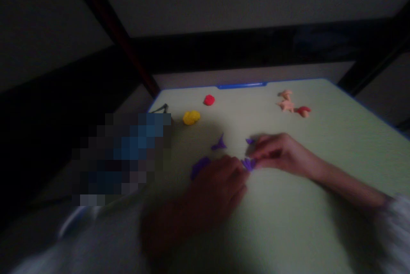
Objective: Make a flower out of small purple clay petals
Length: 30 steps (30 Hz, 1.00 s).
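Both my hands meet over a small purple clay piece (pixel 248 163) on a pale green board (pixel 288 222). My left hand (pixel 218 186) lies dark and blurred, its fingers curled towards the piece. My right hand (pixel 277 154) pinches the same piece with closed fingertips. More purple clay lies close by: a lump (pixel 199 166) left of my left hand, a pointed bit (pixel 219 143) behind it, and a tiny scrap (pixel 249 140) by my right fingers.
A yellow clay lump (pixel 191 117) and a red clay lump (pixel 209 100) sit at the board's far left. Orange clay shapes (pixel 286 101) and a red piece (pixel 304 111) lie far right. A blue rim (pixel 241 85) edges the board. Dark frame bars stand behind.
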### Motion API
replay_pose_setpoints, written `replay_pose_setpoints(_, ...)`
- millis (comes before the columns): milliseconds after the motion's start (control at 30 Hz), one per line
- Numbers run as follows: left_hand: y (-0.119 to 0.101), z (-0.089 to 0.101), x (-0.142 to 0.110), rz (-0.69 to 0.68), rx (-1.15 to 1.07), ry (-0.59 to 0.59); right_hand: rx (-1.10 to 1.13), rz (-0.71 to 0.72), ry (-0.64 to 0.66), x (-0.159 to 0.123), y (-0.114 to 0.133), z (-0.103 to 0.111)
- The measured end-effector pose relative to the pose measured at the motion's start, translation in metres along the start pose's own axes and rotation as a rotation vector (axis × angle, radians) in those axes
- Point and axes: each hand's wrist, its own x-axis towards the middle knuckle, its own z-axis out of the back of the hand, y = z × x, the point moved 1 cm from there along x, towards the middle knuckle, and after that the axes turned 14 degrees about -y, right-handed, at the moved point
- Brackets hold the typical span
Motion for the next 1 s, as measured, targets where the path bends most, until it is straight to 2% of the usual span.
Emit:
replay_pose_setpoints(167,0.005,-0.002,-0.002,0.014,-0.09,-0.083,-0.006,-0.023,0.007,0.0,0.0,0.003)
replay_pose_setpoints(300,0.013,-0.004,0.001,0.026,-0.044,-0.162,-0.02,-0.04,0.009,0.0,-0.001,0.003)
replay_pose_setpoints(500,0.016,-0.008,0.011,0.061,0.05,-0.155,-0.012,0.007,0.03,0.0,0.0,0.003)
replay_pose_setpoints(733,0.014,-0.01,0.013,0.173,0.081,-0.06,-0.019,-0.04,0.02,0.0,-0.004,0.002)
replay_pose_setpoints(1000,0.015,-0.013,0.013,0.144,0.076,-0.073,-0.048,0.027,0.098,0.002,0.003,0.002)
